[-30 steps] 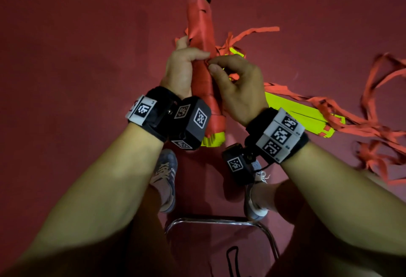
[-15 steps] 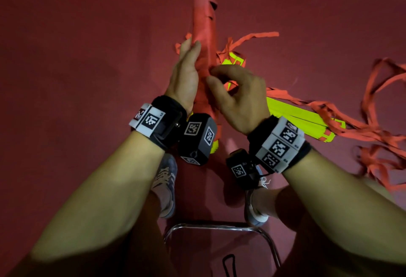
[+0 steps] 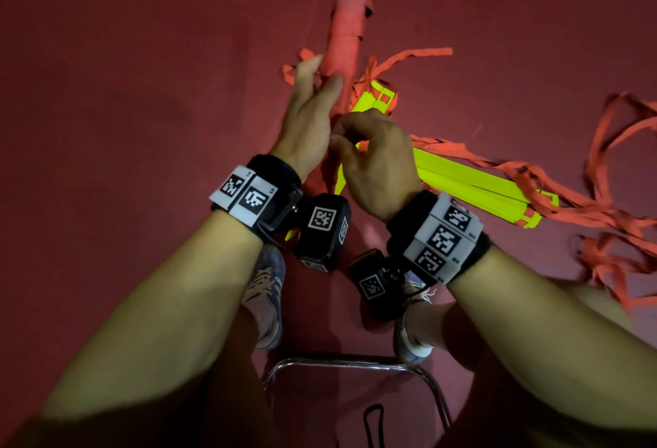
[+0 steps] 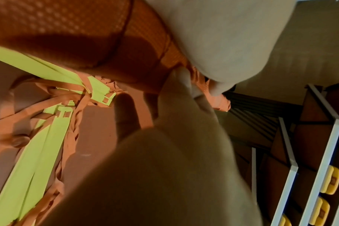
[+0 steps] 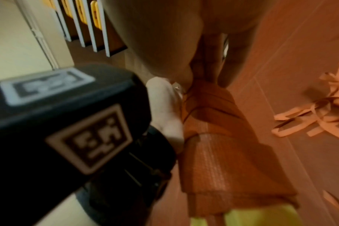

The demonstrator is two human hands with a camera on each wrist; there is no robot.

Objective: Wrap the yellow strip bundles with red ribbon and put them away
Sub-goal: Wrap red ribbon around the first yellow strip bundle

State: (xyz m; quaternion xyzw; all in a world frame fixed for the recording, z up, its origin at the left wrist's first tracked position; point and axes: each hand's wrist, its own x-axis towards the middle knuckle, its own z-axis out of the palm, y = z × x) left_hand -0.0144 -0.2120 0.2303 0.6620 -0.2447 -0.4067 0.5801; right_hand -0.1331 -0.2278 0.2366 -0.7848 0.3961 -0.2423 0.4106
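head view: left hand (image 3: 305, 120) curls its fingers round the ribbon-wrapped bundle (image 3: 346, 38) at upper centre. right hand (image 3: 377, 159) pinches its wrap just below. a bare yellow strip bundle (image 3: 473, 188) lies at right among loose ribbon (image 3: 604, 213). left wrist view: yellow strips lower left. right wrist view: blurred, wrapped bundle at centre.

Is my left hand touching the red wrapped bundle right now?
Touching. The head view shows the left hand gripping the red-wrapped bundle, thumb pressed along its front, fingers curled round its far side.
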